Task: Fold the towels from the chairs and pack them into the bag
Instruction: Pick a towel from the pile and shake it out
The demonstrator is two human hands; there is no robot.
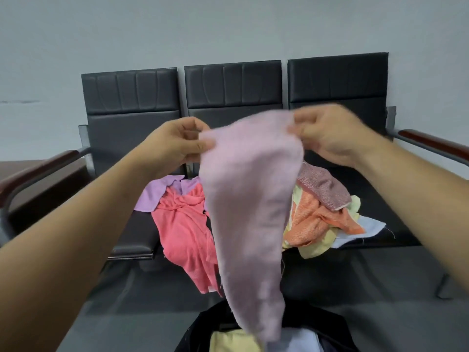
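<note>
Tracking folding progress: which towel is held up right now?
The pale pink towel, pinched at its top edge by the left hand and right hand; the coral towel, orange towel and lilac towel lie on the chairs.

Single view: head cam, wide-angle, worn on the person, facing fwd + down. Straight ahead is a row of three black chairs (233, 85), seen head-on vs. the grey wall (228, 26), which fills approx. the top third. Seats sit mid-frame, near; floor (380, 313) below them. Bag (195, 334) at the bottom edge, almost directly under the cam. Both forearms come in from the bottom corners. Left hand (177, 143) and right hand (330, 138) are raised at centre, close to the lens, each pinching a pink towel (248, 199) that blocks the middle seat. Armrests (38, 168) bow at the frame sides, i.e. lens distortion.
</note>
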